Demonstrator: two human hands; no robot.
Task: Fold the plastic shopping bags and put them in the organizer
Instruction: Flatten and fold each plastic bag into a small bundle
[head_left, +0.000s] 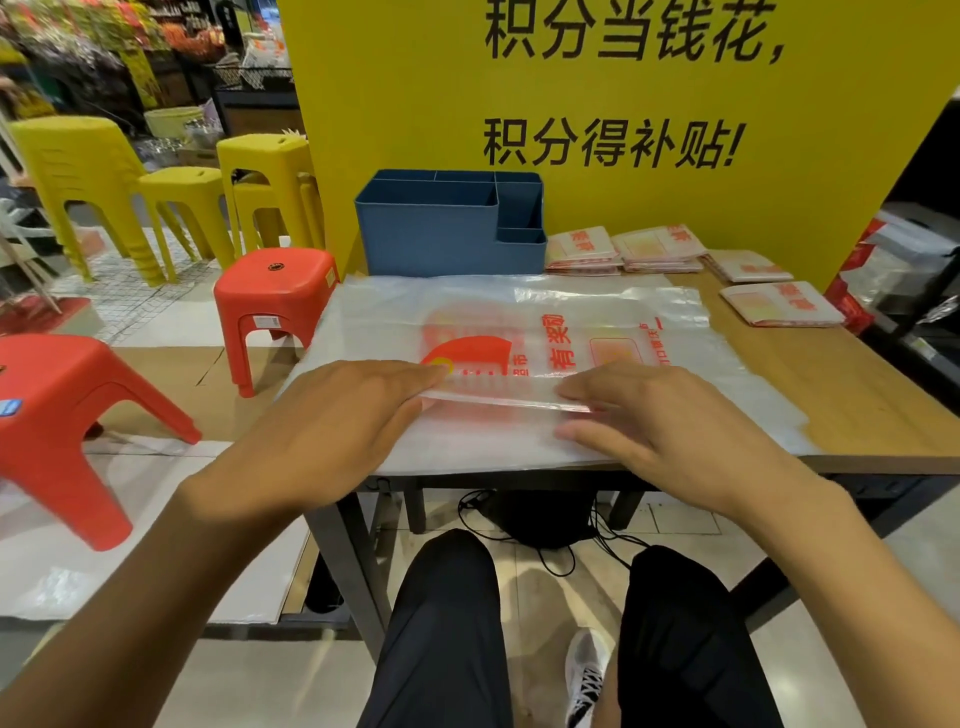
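A clear plastic shopping bag (571, 317) with red print lies spread flat on the wooden table (857, 395). Its near edge is folded over toward the middle. My left hand (337, 415) lies flat on the fold's left part, fingers straight. My right hand (665, 431) holds the fold's right part, the thumb under the folded layer and the fingers on top. A blue organizer (447, 234) with several compartments stands at the table's back left, and the compartments I can see into hold nothing.
Several folded bags (660, 249) lie in small stacks at the back right. A yellow sign board (623, 78) rises behind the table. Red stools (275, 301) and yellow stools (260, 171) stand to the left. Cables lie under the table.
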